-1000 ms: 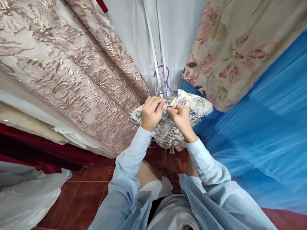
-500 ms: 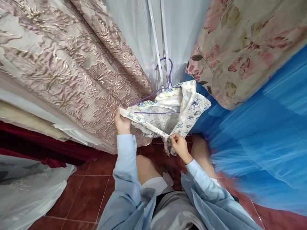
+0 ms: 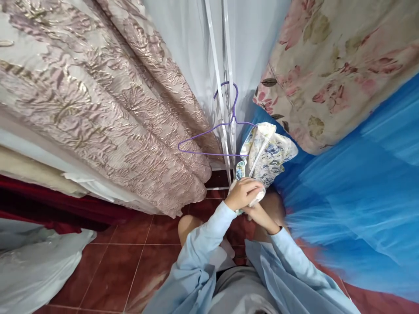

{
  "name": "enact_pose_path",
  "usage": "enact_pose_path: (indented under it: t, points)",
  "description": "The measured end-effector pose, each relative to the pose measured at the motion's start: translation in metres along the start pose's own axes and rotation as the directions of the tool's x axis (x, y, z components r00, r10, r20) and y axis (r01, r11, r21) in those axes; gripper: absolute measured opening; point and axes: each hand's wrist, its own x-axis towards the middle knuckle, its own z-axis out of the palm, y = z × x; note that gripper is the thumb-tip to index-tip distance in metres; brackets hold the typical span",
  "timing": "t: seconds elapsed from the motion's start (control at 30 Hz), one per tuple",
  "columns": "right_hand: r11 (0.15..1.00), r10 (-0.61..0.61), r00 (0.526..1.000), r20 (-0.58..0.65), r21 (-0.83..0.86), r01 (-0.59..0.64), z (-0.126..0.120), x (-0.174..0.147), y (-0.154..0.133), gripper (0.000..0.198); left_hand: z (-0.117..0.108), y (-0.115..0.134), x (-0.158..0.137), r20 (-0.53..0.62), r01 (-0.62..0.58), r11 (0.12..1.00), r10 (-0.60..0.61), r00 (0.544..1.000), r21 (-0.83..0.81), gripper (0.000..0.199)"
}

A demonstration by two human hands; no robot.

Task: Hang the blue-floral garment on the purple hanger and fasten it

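A purple clothes hanger [image 3: 209, 153] hangs by its hook at a pair of white metal bars. On its right shoulder sits a white garment with blue and yellow flowers [image 3: 273, 155]; the hanger's left half is bare. My left hand [image 3: 242, 192] is closed around bunched cloth of the garment, below the hanger's lower bar. Just under it, my right hand [image 3: 261, 216] also grips the gathered cloth, its fingers partly hidden by the left hand and the fabric.
Pink-gold brocade cloth [image 3: 137, 100] drapes on the left. At the right hang a pink-flowered cloth [image 3: 334, 78] and blue tulle [image 3: 353, 196]. White metal bars [image 3: 214, 65] stand ahead against white fabric. The floor has red tiles [image 3: 111, 270].
The garment's left side has come off the hanger. My left hand has moved right, bringing that cloth to my right hand, which is slightly lower and further right.
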Motion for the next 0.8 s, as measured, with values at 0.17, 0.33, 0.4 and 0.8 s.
enact_pose_path:
  t: [0.17,0.33,0.4,0.8]
  points:
    - [0.979,0.171,0.985,-0.011,0.119,-0.168,-0.003,-0.031,0.036,0.063,0.014,-0.005,0.03,-0.082,-0.082,0.955,0.11,0.99,0.285,0.02]
    - [0.974,0.207,0.975,0.081,0.073,-0.213,0.0,-0.05,0.043,0.053,0.048,-0.017,0.037,0.236,-0.22,0.969,0.19,0.953,0.108,0.022]
    - [0.98,0.196,0.974,0.117,0.02,-0.199,0.001,-0.052,0.037,0.049,0.057,-0.02,0.035,0.354,-0.177,0.983,0.151,0.923,0.041,0.022]
    - [0.985,0.175,0.981,0.087,-0.022,-0.174,-0.089,-0.025,-0.044,0.044,-0.029,-0.06,-0.045,0.529,0.482,0.876,-0.422,0.736,0.028,0.069]
